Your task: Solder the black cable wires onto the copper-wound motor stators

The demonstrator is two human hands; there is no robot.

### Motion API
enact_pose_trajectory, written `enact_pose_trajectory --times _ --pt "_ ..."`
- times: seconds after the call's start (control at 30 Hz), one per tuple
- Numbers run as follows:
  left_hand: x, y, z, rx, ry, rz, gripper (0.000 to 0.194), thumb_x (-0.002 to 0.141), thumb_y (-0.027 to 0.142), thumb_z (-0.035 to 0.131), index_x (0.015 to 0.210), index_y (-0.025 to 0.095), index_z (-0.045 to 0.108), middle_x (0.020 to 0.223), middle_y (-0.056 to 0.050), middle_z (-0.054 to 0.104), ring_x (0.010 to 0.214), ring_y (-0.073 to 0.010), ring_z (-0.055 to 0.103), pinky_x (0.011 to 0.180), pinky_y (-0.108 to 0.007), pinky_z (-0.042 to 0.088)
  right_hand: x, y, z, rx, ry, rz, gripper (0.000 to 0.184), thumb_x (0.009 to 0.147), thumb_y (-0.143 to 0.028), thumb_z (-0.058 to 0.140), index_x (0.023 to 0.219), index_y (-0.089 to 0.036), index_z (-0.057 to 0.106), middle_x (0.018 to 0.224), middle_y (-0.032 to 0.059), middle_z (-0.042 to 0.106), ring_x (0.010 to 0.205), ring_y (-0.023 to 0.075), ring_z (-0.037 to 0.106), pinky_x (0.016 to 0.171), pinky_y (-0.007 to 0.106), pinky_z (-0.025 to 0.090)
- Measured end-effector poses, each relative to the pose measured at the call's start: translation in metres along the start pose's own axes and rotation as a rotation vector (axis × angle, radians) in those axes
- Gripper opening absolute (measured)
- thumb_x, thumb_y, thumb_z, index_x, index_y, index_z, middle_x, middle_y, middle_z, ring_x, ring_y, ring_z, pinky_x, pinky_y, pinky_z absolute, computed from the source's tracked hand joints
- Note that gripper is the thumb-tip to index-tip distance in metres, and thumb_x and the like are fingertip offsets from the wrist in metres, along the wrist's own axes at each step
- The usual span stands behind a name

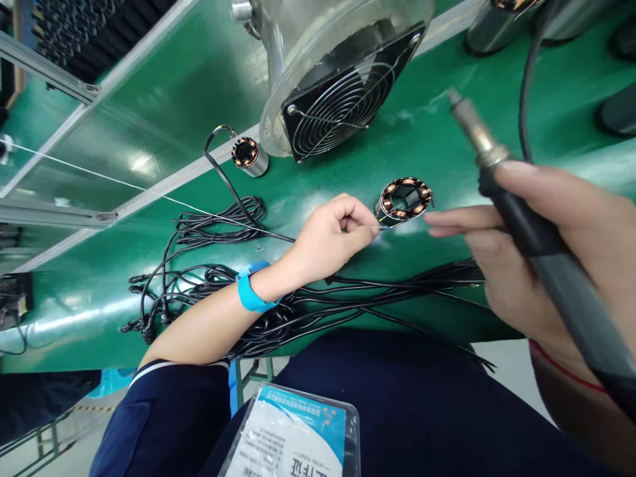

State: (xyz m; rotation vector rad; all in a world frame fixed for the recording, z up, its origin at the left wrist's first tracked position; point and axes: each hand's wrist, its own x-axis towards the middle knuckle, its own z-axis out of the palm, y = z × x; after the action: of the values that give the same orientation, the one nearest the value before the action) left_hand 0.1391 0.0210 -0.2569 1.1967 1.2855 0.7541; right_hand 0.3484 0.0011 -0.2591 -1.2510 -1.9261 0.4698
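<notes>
My left hand is closed in a pinch on thin wire leads right beside a round motor stator with copper windings lying on the green bench. A blue strap circles that wrist. My right hand is wrapped round the dark handle of a soldering iron; its metal tip points up and left, above the stator, and its forefinger stretches toward the stator. A bundle of black cables lies under my left forearm.
A second small stator with a black lead sits further back. A fan with a wire grille in a clear housing stands behind it. Metal cylinders are at the back right. An aluminium rail crosses the left.
</notes>
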Motion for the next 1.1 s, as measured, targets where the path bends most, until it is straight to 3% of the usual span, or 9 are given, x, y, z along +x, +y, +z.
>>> enact_pose_trajectory --times 0.1,0.2,0.4,0.5,0.57,0.67,0.83,1.0,1.1 --pt "-0.001 0.002 0.0 -0.005 0.003 -0.032 0.011 0.074 0.003 0.058 0.068 0.013 0.057 0.063 0.005 0.051 0.052 -0.0019 0.045 0.048 -0.015 0.036 0.021 -0.001 0.001 -0.038 -0.157 -0.167 0.044 0.096 -0.025 0.054 0.139 -0.028 0.046 0.114 -0.0003 0.07 0.105 0.0168 0.067 0.09 0.031 0.055" --pt "0.0 0.002 0.001 -0.019 0.009 -0.042 0.013 0.073 0.001 0.058 0.068 0.013 0.057 0.064 0.006 0.051 0.051 -0.001 0.045 0.047 -0.014 0.036 0.033 0.003 0.007 -0.083 -0.261 -0.255 0.044 0.093 -0.028 0.054 0.136 -0.021 0.046 0.108 0.0042 0.068 0.095 0.0224 0.065 0.081 0.038 0.054" --pt "-0.001 0.002 -0.001 -0.085 -0.032 -0.058 0.015 0.077 0.0 0.058 0.073 0.013 0.052 0.061 0.009 0.047 0.042 0.0013 0.044 0.042 -0.013 0.034 0.03 0.01 0.027 -0.027 -0.233 -0.265 0.044 0.091 -0.02 0.051 0.134 -0.027 0.045 0.094 0.0002 0.066 0.085 0.0213 0.064 0.077 0.037 0.05" --pt "-0.002 0.005 -0.004 -0.216 -0.047 -0.167 0.018 0.081 0.003 0.059 0.085 0.016 0.048 0.065 0.01 0.051 0.043 -0.0011 0.051 0.041 -0.014 0.041 0.028 0.013 0.031 0.039 -0.184 -0.228 0.051 0.089 -0.02 0.055 0.137 -0.03 0.04 0.101 0.001 0.067 0.096 0.023 0.065 0.085 0.039 0.05" --pt "-0.002 0.009 -0.008 -0.3 -0.137 -0.301 0.016 0.084 0.008 0.061 0.088 0.015 0.048 0.068 0.007 0.057 0.049 -0.0033 0.058 0.046 -0.016 0.047 0.028 0.017 0.033 0.041 -0.19 -0.225 0.056 0.088 -0.02 0.057 0.14 -0.029 0.037 0.111 0.0041 0.066 0.104 0.0258 0.063 0.089 0.042 0.049" --pt "-0.001 0.014 -0.014 -0.357 -0.264 -0.442 0.015 0.09 0.018 0.058 0.078 0.013 0.051 0.067 0.003 0.06 0.044 -0.0011 0.052 0.041 -0.013 0.039 0.03 0.022 0.038 -0.011 -0.241 -0.281 0.056 0.086 -0.022 0.059 0.138 -0.025 0.039 0.123 0.0091 0.064 0.112 0.0296 0.06 0.093 0.048 0.046" --pt "0.001 0.018 -0.02 -0.421 -0.045 -0.439 0.022 0.089 0.014 0.055 0.067 0.013 0.051 0.058 0.004 0.054 0.04 0.0012 0.035 0.036 -0.013 0.016 0.03 0.02 0.042 -0.123 -0.231 -0.312 0.045 0.087 -0.021 0.06 0.13 -0.023 0.045 0.106 0.0071 0.069 0.101 0.0276 0.061 0.086 0.046 0.046" --pt "0.005 0.016 -0.022 -0.351 0.006 -0.424 0.02 0.079 0.008 0.062 0.061 0.012 0.055 0.048 0.007 0.045 0.04 0.0011 0.03 0.039 -0.015 0.014 0.026 0.018 0.04 -0.062 -0.222 -0.344 0.051 0.088 -0.03 0.063 0.133 -0.024 0.041 0.103 0.0053 0.069 0.093 0.0254 0.062 0.084 0.044 0.046" --pt "0.006 0.013 -0.02 -0.33 -0.009 -0.402 0.014 0.074 0.007 0.067 0.061 0.011 0.061 0.047 0.008 0.047 0.042 0.0008 0.033 0.044 -0.015 0.023 0.025 0.019 0.039 -0.045 -0.225 -0.334 0.051 0.088 -0.031 0.061 0.134 -0.025 0.039 0.105 0.0057 0.069 0.092 0.0259 0.061 0.082 0.044 0.046"
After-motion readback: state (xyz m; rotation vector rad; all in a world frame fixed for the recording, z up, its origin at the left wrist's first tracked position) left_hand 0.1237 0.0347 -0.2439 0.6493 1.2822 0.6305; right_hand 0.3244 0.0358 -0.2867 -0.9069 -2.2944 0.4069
